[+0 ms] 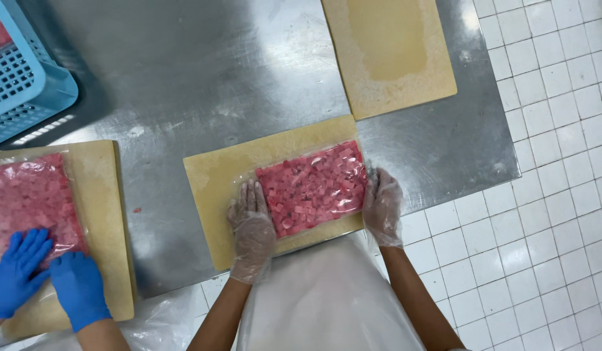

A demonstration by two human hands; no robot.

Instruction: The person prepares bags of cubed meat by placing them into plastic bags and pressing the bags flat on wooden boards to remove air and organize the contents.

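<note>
Head view is showing the left hand [251,229] and right hand [383,205], grips flat and open, pressing the bag of pink cubes [312,187] mid-frame on a cutting board [216,175]; uneven pressure risks it sliding or splitting.

brushed, scuffed metal desk [203,78]; matt, rough tan cutting board [223,175]; glossy clear plastic bag [312,187]; thin filmy plastic gloves [252,234].

The person's left hand [251,229] and right hand [383,207], both in clear gloves, are pressing flat against the ends of a clear bag of pink cubes [312,187] lying on a tan cutting board [219,182] on the steel table [203,78], while a co-worker's blue-gloved hands [47,276] are resting on another such bag [29,198] nearby.
</note>
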